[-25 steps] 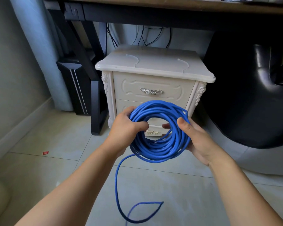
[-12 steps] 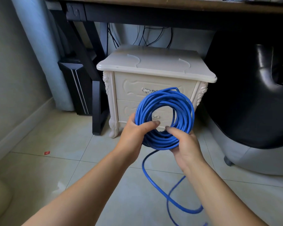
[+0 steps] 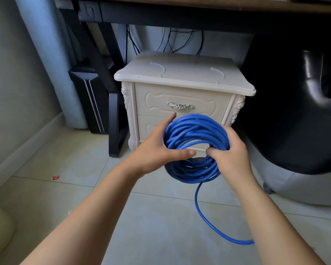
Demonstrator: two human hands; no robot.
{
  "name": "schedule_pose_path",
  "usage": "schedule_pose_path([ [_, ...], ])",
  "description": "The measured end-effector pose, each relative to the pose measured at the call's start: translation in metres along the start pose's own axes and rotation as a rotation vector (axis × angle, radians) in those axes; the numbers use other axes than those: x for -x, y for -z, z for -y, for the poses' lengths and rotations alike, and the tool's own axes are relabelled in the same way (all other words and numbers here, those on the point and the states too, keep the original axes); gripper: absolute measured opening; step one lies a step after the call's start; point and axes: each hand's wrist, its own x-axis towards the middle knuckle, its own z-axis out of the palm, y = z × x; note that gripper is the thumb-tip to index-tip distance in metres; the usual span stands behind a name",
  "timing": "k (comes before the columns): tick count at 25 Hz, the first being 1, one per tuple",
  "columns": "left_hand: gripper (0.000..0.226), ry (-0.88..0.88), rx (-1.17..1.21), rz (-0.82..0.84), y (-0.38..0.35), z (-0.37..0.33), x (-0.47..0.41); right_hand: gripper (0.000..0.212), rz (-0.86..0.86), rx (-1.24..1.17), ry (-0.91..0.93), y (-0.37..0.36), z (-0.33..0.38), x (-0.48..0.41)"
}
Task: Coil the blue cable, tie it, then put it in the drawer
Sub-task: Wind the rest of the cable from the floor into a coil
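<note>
Well, closest to where I stand, the loose tail (image 3: 199,213) of the blue cable (image 3: 195,129) lies on the floor tiles (image 3: 151,226), sweeping off toward four o'clock until it slips behind the right forearm. Its end I cannot see. Follow it upward and it joins the coil at six o'clock, low between the two wrists and nearer the right one.

The left hand (image 3: 157,152) clasps the coil at about eight o'clock, with the thumb laid across the front of the strands and the fingers wrapped round behind, one fingertip peeping over at eleven. The right hand (image 3: 231,155) is curled round the bundle at about four o'clock. So both hands are closed on the cable, which is held up in the air with its ring facing us.

I'd judge the winding nearly done. Only the tail is left to take in, and the right hand is better placed to gather it while the left pins the loops.

Just beyond the coil stands the nightstand (image 3: 180,73) — its top drawer (image 3: 155,100) closed, the lower drawer (image 3: 147,127) mostly hidden by the hands and the coil. Over it all runs the desk (image 3: 180,18).
</note>
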Motion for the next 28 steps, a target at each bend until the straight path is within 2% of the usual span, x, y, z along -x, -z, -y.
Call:
schedule_pose_path([
  [6, 0.106, -0.097, -0.326, 0.066, -0.001, -0.004, 0.006, 0.06, 0.116, 0.385, 0.223, -0.001, 0.005, 0.006],
  [8, 0.088, -0.095, -0.407, 0.024, -0.007, -0.004, 0.007, 0.06, 0.13, 0.431, 0.265, -0.004, 0.004, 0.008],
  [10, 0.059, -0.08, -0.422, -0.048, -0.011, -0.005, 0.008, 0.059, 0.12, 0.414, 0.291, -0.004, 0.004, 0.009],
  [13, 0.039, -0.085, -0.277, -0.134, -0.011, -0.007, 0.007, 0.06, 0.12, 0.311, 0.299, -0.003, 0.008, 0.01],
  [20, 0.04, -0.042, 0.039, -0.225, -0.01, -0.006, 0.005, 0.066, 0.24, -0.037, 0.077, 0.008, 0.006, 0.003],
  [23, 0.041, -0.026, 0.237, -0.291, -0.007, -0.005, 0.003, 0.066, 0.24, -0.227, 0.015, 0.008, 0.001, 0.001],
  [28, 0.029, 0.037, 0.563, -0.382, -0.007, 0.0, -0.003, 0.062, 0.2, -0.454, -0.128, -0.011, -0.009, 0.006],
])
